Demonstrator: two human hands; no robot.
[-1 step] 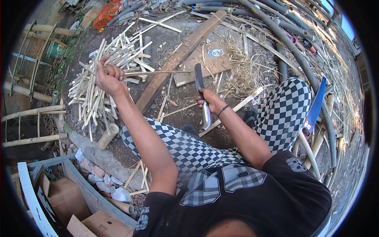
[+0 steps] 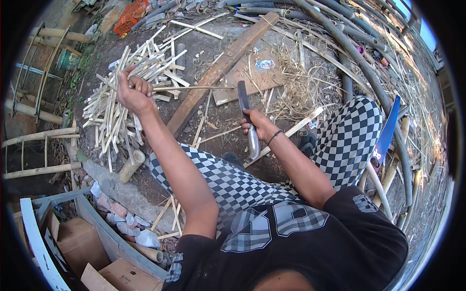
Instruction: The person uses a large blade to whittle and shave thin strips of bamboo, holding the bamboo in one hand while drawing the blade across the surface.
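Observation:
My left hand [image 2: 137,94] is closed, with its thumb raised, over a pile of pale split bamboo strips [image 2: 114,127]. From its fist a thin bamboo strip [image 2: 194,88] reaches rightward, across a long brown wooden beam [image 2: 206,80]. The strip's far end lies close to the blade of a large knife [image 2: 243,97]; whether they touch I cannot tell. Wrapped round the knife's metallic-looking handle, my right hand [image 2: 257,124] keeps the dark blade pointing away from me. Beneath the strip's far end is a flat brown board [image 2: 227,95].
Curly bamboo shavings [image 2: 303,97] heap beside the board. A blue-bladed saw [image 2: 388,128] stands at my right, near long dark poles [image 2: 361,58]. On the near left are a grey wooden frame [image 2: 109,230] and cardboard boxes [image 2: 80,242]. An orange crate [image 2: 130,17] sits far left.

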